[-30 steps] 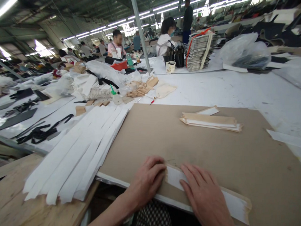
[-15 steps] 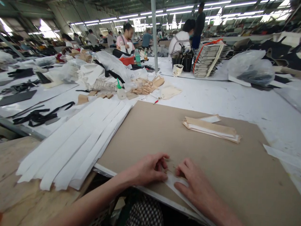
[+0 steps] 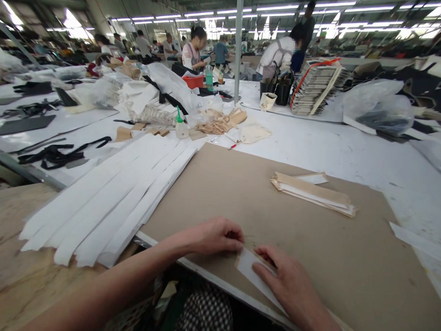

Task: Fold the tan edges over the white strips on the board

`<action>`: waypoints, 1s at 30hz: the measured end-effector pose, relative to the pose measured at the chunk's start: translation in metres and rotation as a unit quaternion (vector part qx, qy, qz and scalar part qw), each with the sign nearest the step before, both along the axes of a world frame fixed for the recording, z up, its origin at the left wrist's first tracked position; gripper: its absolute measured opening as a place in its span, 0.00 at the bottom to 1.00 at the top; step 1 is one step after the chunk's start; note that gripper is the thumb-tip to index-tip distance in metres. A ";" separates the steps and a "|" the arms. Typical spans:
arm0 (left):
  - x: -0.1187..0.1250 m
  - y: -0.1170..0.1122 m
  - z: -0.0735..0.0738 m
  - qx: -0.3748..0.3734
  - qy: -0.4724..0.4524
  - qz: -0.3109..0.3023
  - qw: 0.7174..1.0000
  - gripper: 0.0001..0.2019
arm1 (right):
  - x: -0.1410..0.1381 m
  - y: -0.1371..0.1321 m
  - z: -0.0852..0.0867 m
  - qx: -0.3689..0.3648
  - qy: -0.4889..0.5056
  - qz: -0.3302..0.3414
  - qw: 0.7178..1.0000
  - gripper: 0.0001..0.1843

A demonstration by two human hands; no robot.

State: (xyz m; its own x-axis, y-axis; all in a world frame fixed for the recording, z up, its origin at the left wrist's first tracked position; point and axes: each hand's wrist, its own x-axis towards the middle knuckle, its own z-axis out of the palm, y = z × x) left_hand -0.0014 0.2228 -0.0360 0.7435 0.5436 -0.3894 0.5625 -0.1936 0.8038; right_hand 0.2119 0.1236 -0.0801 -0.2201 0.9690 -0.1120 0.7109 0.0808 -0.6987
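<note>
My left hand rests curled on the brown cardboard sheet near its front edge, fingertips pinched at the left end of a white paper strip with tan edging. My right hand lies flat on that strip, fingers stretched out and pressing it down. The strip runs to the right under my right hand and forearm, so most of it is hidden.
Long white strips are fanned out left of the cardboard. A small stack of tan-and-white pieces lies further back on it. A glue bottle, tan scraps, a bundled stack and a plastic bag sit behind. Other people work at far tables.
The head camera has turned, shifting the scene. My left hand went from flat to curled at the strip's end. My right hand slid slightly right and lower along the strip.
</note>
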 end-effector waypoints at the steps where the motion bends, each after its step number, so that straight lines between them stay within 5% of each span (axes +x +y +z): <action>1: 0.001 0.000 0.000 0.029 0.002 -0.009 1.000 0.08 | 0.000 0.000 0.000 0.007 -0.004 0.001 1.000 0.07; 5: 0.004 -0.001 -0.005 0.138 -0.009 -0.026 0.990 0.05 | 0.001 -0.002 -0.004 0.064 -0.023 0.011 0.998 0.05; 11: 0.004 -0.006 -0.016 0.190 -0.001 -0.015 0.982 0.04 | 0.009 -0.002 -0.015 0.145 -0.058 0.053 0.986 0.09; 18: 0.000 -0.010 -0.016 0.276 0.005 -0.070 0.959 0.08 | 0.012 -0.001 -0.015 0.230 -0.078 0.094 0.965 0.13; 27: -0.009 -0.023 -0.015 0.487 0.047 -0.187 0.852 0.07 | 0.011 -0.006 -0.015 0.327 -0.151 0.158 0.919 0.18; 30: -0.007 -0.032 -0.006 0.497 0.022 -0.185 0.847 0.05 | 0.009 -0.009 -0.014 0.341 -0.175 0.162 0.909 0.18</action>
